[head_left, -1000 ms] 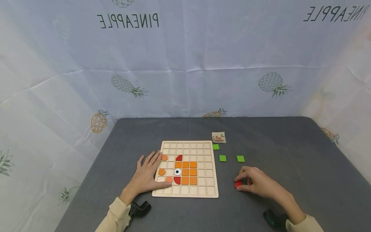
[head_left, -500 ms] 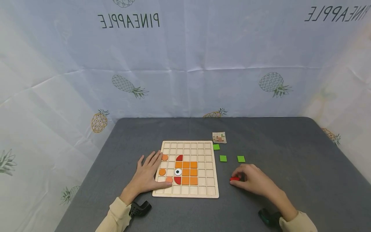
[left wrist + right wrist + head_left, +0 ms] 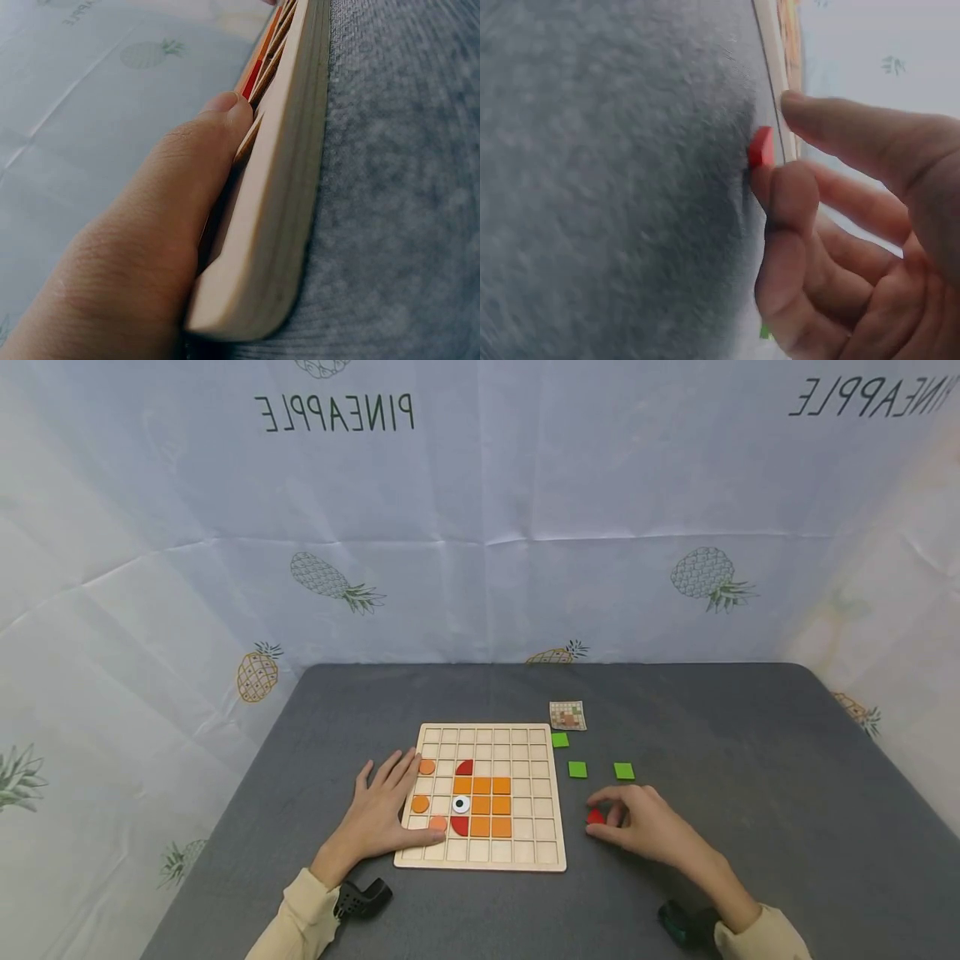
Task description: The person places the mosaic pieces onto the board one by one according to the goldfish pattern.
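A pale wooden grid board [image 3: 522,852] lies on the dark table. My left hand [image 3: 381,811] rests on its left side, fingers spread and straight. In the left wrist view the thumb [image 3: 161,180] lies along the near rim. To the right of the board, my right hand [image 3: 652,827] holds a small red piece [image 3: 596,817] at its fingertips, low over the table. The right wrist view has the red piece [image 3: 761,146] against a curled fingertip, with the thumb apart from it. Orange squares [image 3: 491,806], red quarter-circles [image 3: 459,826] and a white eye disc [image 3: 461,804] sit in the grid.
Several loose green squares [image 3: 577,770] lie right of the board, beyond my right hand. A small pattern card [image 3: 567,716] is near the board's far right corner. Orange discs [image 3: 420,804] sit by my left hand. A pineapple-print cloth [image 3: 480,602] hangs behind the table.
My right hand has moved a little left towards the board with the red piece, which has turned at the fingertips. The left hand and the board have stayed in place.
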The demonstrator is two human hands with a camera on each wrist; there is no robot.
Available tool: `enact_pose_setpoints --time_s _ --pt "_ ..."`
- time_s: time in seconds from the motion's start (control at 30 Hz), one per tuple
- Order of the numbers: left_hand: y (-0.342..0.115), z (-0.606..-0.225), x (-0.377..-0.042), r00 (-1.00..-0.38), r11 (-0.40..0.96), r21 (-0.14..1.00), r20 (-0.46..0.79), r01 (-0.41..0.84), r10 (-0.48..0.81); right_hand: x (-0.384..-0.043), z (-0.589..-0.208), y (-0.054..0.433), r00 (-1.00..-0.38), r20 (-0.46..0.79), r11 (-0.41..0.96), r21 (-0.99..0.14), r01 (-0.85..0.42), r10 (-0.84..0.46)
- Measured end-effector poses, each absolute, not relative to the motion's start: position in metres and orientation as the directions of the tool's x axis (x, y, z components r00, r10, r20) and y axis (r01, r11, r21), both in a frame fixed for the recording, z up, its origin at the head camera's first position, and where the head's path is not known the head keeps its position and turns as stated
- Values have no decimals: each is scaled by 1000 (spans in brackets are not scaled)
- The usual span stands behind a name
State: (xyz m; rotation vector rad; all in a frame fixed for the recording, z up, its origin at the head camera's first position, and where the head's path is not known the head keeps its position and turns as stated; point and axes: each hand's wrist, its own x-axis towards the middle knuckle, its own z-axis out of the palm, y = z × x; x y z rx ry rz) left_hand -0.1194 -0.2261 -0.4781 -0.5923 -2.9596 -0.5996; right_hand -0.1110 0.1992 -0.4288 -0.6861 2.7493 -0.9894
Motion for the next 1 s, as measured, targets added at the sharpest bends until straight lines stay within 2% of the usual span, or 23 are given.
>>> enact_pose_setpoints --time_s 0.3,0.47,0.57,0.7,0.87,1.0 --pt "-226 -479 -120 -927 852 364 128 376 353 -134 -465 233 -767 71 559 -642 -525 -638" --pt "-226 -479 -120 -927 851 369 125 373 353 -148 -490 239 -778 40 589 -630 -506 -626" --pt "-226 -479 -120 -927 853 364 123 373 353 -151 -498 239 -764 72 571 -620 -537 -641" --pt "-226 -479 -120 -927 852 366 125 375 354 -150 -497 235 -740 98 536 -628 -564 -665" --pt "-226 -479 -120 -926 850 366 131 378 355 -152 -494 230 -756 65 574 -609 -548 -652" --pt "-227 -479 -120 -925 851 363 128 380 359 -147 -478 223 -732 105 534 -616 -580 -673"
